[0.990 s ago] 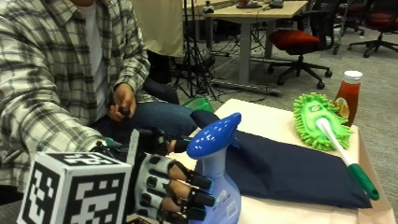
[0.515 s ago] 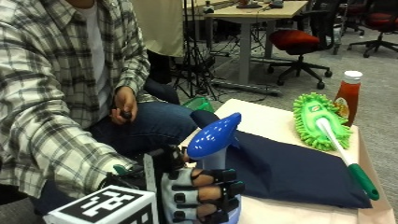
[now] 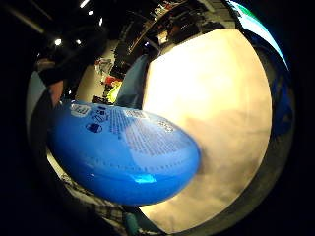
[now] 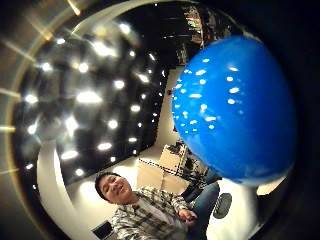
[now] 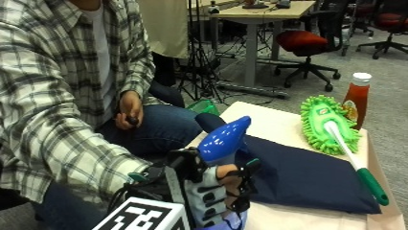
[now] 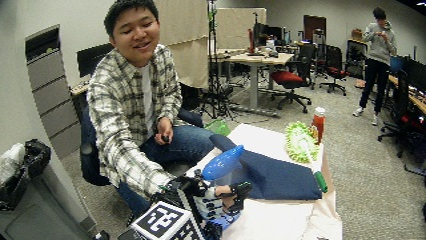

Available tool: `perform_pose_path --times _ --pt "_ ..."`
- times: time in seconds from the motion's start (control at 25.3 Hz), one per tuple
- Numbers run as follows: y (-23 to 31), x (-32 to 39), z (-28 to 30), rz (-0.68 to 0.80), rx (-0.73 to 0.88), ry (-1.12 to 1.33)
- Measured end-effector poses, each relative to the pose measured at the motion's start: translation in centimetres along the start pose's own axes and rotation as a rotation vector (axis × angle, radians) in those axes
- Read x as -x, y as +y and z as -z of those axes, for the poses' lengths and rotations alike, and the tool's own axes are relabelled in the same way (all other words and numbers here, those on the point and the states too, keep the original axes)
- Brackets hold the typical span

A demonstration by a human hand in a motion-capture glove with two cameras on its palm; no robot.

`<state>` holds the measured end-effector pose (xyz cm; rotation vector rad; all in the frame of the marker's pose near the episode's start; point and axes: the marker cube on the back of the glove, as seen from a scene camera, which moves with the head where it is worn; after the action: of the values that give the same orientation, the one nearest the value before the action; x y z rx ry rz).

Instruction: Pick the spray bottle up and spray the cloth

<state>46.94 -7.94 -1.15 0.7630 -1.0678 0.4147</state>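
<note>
Gloved right hand (image 5: 213, 196) wrapped around the body of the spray bottle (image 5: 223, 143), fingers (image 5: 239, 184) curled across its front, at the near corner of the surface (image 5: 280, 127). Bottle upright, blue spray head pointing up and toward the far end of the surface, over the near edge of the dark blue cloth (image 5: 306, 177). Cloth lying flat along the middle of the surface, just beside the bottle. Beyond the cloth, a green fluffy duster (image 5: 328, 124) with a white and green handle, the handle running over the cloth's far edge toward the near side. A ketchup bottle (image 5: 357, 98) with a white cap standing just behind the duster head. Bare left hand (image 5: 129, 110) resting on the lap, closed on a small dark object too small to make out. Plaid shirt sleeve (image 5: 57, 143) leading down to the gloved hand.

From the little finger side of the palm, the bottle's blue body (image 3: 123, 152) with printed label text close to the palm, pale surface (image 3: 216, 128) behind it. From the thumb side, the rounded blue spray head (image 4: 232, 110) filling much of the view
</note>
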Motion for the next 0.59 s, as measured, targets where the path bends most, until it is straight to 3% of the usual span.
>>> perform_pose_path --times 0.59 --pt "-2.0 0.8 -1.4 -0.008 -0.023 -0.059"
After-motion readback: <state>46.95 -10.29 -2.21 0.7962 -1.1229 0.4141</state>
